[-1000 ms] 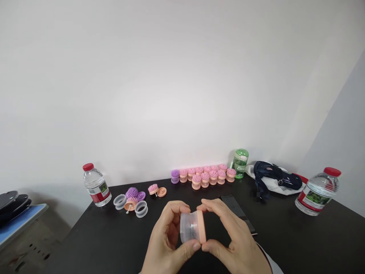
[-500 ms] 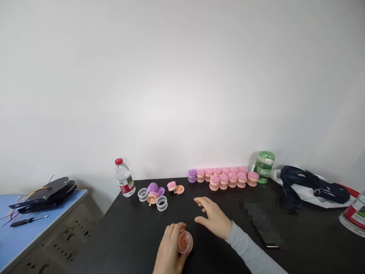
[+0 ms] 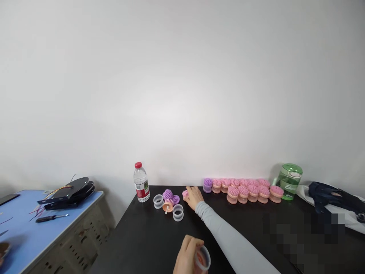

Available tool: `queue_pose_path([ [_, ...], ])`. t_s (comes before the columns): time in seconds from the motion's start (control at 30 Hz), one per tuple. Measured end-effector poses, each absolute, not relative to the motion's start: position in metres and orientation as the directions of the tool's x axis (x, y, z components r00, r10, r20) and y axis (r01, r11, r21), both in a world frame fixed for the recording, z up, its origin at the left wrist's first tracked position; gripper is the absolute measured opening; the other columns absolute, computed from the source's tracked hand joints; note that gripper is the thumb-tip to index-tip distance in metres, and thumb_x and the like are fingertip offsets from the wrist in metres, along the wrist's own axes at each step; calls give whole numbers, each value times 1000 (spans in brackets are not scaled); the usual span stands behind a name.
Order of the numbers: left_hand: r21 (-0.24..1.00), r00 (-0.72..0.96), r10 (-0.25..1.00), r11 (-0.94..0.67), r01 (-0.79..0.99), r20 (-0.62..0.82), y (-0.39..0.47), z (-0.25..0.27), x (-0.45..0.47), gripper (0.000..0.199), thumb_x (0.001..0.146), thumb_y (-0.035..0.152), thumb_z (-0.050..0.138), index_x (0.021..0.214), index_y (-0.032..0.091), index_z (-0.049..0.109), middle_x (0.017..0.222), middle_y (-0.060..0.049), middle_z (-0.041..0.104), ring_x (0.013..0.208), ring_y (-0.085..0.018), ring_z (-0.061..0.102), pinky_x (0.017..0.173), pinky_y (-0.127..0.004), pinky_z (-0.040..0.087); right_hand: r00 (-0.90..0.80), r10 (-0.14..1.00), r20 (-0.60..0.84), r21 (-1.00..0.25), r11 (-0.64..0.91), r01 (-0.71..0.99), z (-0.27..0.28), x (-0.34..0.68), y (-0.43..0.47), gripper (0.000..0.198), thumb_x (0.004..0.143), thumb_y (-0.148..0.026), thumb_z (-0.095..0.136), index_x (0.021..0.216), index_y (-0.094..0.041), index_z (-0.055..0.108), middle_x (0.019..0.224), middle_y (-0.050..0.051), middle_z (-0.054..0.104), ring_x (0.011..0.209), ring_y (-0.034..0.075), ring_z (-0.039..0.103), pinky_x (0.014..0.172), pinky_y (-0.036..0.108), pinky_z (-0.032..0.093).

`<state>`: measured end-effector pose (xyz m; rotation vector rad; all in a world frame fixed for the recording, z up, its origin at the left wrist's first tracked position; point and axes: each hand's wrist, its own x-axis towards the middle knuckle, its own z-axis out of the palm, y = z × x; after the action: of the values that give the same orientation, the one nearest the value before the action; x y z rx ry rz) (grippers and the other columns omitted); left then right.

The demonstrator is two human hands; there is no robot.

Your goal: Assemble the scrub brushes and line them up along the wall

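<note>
My left hand (image 3: 187,255), low in the middle, is wrapped around a translucent cup-like ring (image 3: 205,257) with orange showing inside it. Farther forward, my right hand (image 3: 194,196) reaches down to the table with fingers and thumb closed about a small pink bristled brush head (image 3: 185,194). The hand hides the spot where an orange disc lay. Left of it are a purple bristled head (image 3: 167,194), a purple disc (image 3: 176,199), an orange-and-pink bristled piece with a white stem (image 3: 168,206) and two translucent rings, one nearer (image 3: 178,213) and one farther (image 3: 158,201).
Several pink bristled brushes (image 3: 253,193) and a purple one (image 3: 207,185) stand in rows along the wall. A water bottle (image 3: 142,183) is at the back left, a green container (image 3: 289,182) at the back right. A screwdriver (image 3: 51,218) lies on the blue side table (image 3: 81,219).
My right hand has moved forward and left onto the pink brush head. The left hand keeps the translucent ring, now tilted differently. The whole view has shifted left.
</note>
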<state>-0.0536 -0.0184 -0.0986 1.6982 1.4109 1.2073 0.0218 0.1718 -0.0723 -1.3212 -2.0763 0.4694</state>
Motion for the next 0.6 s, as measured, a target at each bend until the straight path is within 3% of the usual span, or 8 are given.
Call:
queue_pose_path([
  [0.13, 916, -100, 958, -220, 337, 267, -18, -92, -59, 56, 50, 2, 62, 103, 21, 62, 97, -7, 70, 92, -29, 67, 86, -39, 49, -247, 903, 350, -712, 428, 556, -73, 27, 164, 29, 98, -31, 63, 125, -18, 61, 129, 9, 63, 109, 25, 65, 92, 47, 56],
  [0.3, 944, -167, 950, -219, 248, 264, -22, -76, -67, 25, 72, 22, 71, 94, 21, 60, 87, -4, 71, 81, -25, 68, 79, -36, 51, -182, 903, 390, -876, 424, 229, -61, 60, 114, 36, 92, -35, 66, 121, -16, 58, 121, 11, 66, 107, 26, 67, 90, 43, 57],
  [0.4, 945, -146, 949, -243, 218, 278, -27, -66, -69, 29, 76, 33, 75, 100, 20, 64, 94, -5, 72, 85, -25, 68, 81, -36, 51, -209, 890, 406, -908, 419, 23, -54, 86, 66, 37, 90, -40, 64, 118, -18, 56, 118, 10, 68, 106, 25, 68, 88, 38, 58],
  [0.6, 959, 23, 959, -283, -8, 283, -34, -63, -52, 39, 73, 39, 80, 106, 20, 68, 96, -4, 71, 86, -25, 65, 79, -35, 51, -198, 907, 371, -919, 328, -219, -53, 119, 1, 34, 85, -41, 72, 108, -20, 60, 100, 7, 69, 93, 24, 68, 83, 37, 56],
])
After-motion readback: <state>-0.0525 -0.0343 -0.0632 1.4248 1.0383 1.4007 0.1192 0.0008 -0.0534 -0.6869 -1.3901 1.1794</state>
